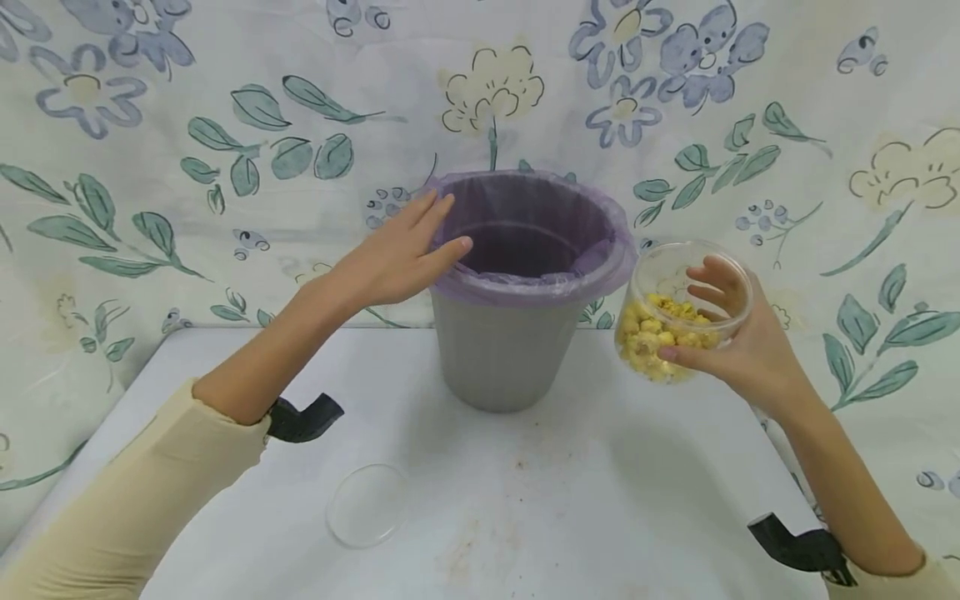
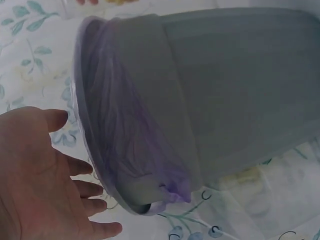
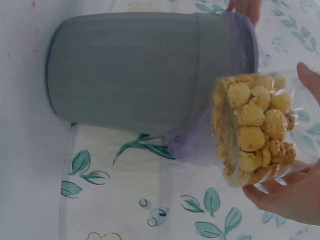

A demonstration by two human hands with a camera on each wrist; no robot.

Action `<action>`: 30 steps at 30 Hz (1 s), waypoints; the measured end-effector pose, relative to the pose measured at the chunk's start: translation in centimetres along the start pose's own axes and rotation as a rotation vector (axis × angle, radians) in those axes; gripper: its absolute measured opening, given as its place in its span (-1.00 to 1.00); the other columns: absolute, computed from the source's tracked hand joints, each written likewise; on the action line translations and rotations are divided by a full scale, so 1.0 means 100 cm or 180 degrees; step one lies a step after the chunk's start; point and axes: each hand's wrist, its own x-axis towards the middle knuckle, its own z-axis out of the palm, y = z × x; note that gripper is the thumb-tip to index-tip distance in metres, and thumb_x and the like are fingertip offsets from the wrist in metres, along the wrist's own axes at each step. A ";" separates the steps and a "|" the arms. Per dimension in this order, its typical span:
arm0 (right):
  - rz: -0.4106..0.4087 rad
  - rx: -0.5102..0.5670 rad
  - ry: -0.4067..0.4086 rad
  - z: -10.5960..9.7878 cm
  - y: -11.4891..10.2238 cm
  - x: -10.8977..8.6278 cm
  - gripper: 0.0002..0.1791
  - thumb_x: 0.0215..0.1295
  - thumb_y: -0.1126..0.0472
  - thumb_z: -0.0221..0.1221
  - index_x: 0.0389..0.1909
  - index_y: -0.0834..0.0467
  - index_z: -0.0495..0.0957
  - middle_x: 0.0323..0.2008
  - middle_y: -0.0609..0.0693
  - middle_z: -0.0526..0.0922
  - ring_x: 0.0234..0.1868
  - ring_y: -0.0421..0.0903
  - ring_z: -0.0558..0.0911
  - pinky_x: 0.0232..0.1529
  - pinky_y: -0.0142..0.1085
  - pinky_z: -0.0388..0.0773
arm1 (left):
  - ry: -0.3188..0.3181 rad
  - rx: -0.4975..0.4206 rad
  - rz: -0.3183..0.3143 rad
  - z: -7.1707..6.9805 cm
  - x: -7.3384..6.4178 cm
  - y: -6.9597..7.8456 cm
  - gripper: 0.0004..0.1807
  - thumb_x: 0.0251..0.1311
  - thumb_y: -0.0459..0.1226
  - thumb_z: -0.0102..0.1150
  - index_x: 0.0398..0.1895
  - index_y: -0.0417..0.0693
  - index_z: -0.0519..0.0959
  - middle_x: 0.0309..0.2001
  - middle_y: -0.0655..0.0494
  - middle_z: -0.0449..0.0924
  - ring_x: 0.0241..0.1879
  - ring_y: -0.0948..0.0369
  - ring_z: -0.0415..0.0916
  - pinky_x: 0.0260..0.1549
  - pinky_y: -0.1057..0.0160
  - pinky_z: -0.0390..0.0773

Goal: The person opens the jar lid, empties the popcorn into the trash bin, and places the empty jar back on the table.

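"Cream-coloured sleeve (image 1: 172, 475) nearest, then the left hand (image 1: 408, 254). What does it grip?"

"Nothing: its fingers lie apart beside the rim of the grey bin (image 1: 502, 358) (whether they touch it, one cannot tell)."

"And the right hand (image 1: 757, 358)?"

"Clamped round a clear jar (image 1: 660, 271), which it holds above the white table (image 1: 637, 517), just to the right of the bin."

"What do the wrist views add?"

"From the right wrist, the jar's underside shows, with round popcorn pieces (image 3: 252, 117) packed close to it. The left wrist view shows a bunched twist of the purple bag (image 2: 140, 135) below the rim. Only the head view looks down into the lined bin and catches a clear disc (image 1: 367, 507) flat on the table."

"How does the jar look?"

"Transparent, wide-mouthed, uncovered, with knobbly yellow popcorn filling its lower part and bare wall above."
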 end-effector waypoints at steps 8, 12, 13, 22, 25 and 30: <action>0.0107 -0.0111 -0.0015 -0.003 0.000 0.010 0.14 -0.05 0.44 0.50 0.52 0.03 0.06 0.35 0.10 0.31 0.36 0.15 0.32 0.15 -0.27 0.50 | -0.0184 0.0278 -0.0309 -0.001 0.025 -0.006 -0.19 0.55 0.12 -0.39 0.59 -0.21 -0.24 0.57 -0.23 -0.44 0.52 -0.18 -0.50 0.39 -0.28 -0.30; 0.0113 -0.0189 -0.0012 -0.006 -0.002 0.016 0.15 -0.05 0.42 0.51 0.52 0.04 0.04 0.36 0.12 0.31 0.36 0.16 0.32 0.22 -0.05 0.45 | -0.0258 0.0342 -0.0433 0.003 0.028 -0.008 -0.19 0.54 0.13 -0.42 0.60 -0.17 -0.24 0.58 -0.20 -0.47 0.53 -0.15 -0.53 0.37 -0.33 -0.32; 0.0115 -0.0213 -0.0012 -0.007 -0.002 0.018 0.15 -0.05 0.42 0.51 0.52 0.04 0.04 0.37 0.11 0.30 0.36 0.16 0.32 0.23 -0.03 0.44 | -0.0265 0.0361 -0.0455 0.004 0.029 -0.009 -0.19 0.54 0.14 -0.42 0.60 -0.17 -0.24 0.58 -0.20 -0.47 0.53 -0.15 -0.53 0.36 -0.33 -0.33; 0.0119 -0.0456 0.0023 -0.019 -0.009 0.035 0.19 -0.06 0.32 0.55 0.54 0.03 0.02 0.40 0.09 0.29 0.38 0.21 0.31 0.22 0.23 0.35 | -0.0299 0.0385 -0.0645 0.007 0.030 -0.008 -0.16 0.50 0.22 -0.47 0.62 -0.06 -0.27 0.57 -0.15 -0.54 0.52 -0.09 -0.61 0.36 -0.29 -0.44; 0.0091 -0.0537 0.0048 -0.022 -0.011 0.042 0.20 -0.07 0.31 0.57 0.53 0.04 0.02 0.40 0.09 0.29 0.39 0.21 0.31 0.22 0.27 0.32 | -0.0292 0.0406 -0.0659 0.007 0.030 -0.007 -0.16 0.49 0.23 -0.49 0.62 -0.04 -0.27 0.57 -0.15 -0.55 0.52 -0.09 -0.61 0.36 -0.29 -0.46; 0.0076 -0.0636 0.0042 -0.025 -0.016 0.054 0.20 -0.08 0.27 0.57 0.53 0.01 0.02 0.41 0.11 0.29 0.41 0.17 0.29 0.21 0.27 0.33 | -0.0293 0.0431 -0.0675 0.008 0.029 -0.007 -0.18 0.50 0.23 -0.50 0.62 -0.01 -0.25 0.57 -0.16 -0.55 0.52 -0.09 -0.62 0.36 -0.29 -0.48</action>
